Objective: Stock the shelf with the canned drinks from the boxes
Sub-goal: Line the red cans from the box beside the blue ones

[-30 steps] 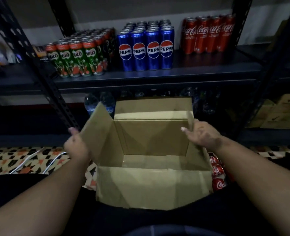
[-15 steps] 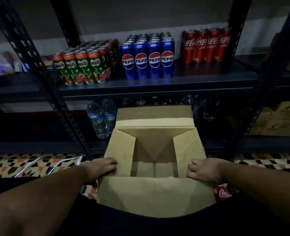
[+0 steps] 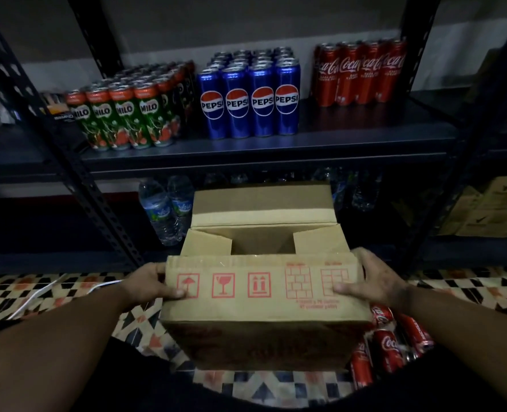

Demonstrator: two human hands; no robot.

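Note:
An empty cardboard box [image 3: 261, 316] with red handling symbols is held above the patterned floor, tilted with its opening facing away. My left hand [image 3: 151, 282] grips its left edge, thumb on the printed face. My right hand [image 3: 374, 279] grips the right edge the same way. The side flaps are folded inward; the far flap stands up. On the dark shelf [image 3: 246, 150] stand green Milo cans [image 3: 121, 120], blue Pepsi cans [image 3: 249, 105] and red Coca-Cola cans [image 3: 359, 74]. Several loose Coca-Cola cans [image 3: 389, 349] lie on the floor at the lower right.
Water bottles [image 3: 166, 209] stand on the lower shelf behind the box. A slanted black upright [image 3: 76, 173] crosses at left, another upright [image 3: 466, 162] at right. Flattened cardboard [image 3: 496, 209] lies on the lower right shelf. A white cable [image 3: 53, 292] runs over the floor at left.
The box was lifted and tipped away from me, so its printed side now faces up. Both hands shifted from the top rim to the side edges. The side flaps folded further in.

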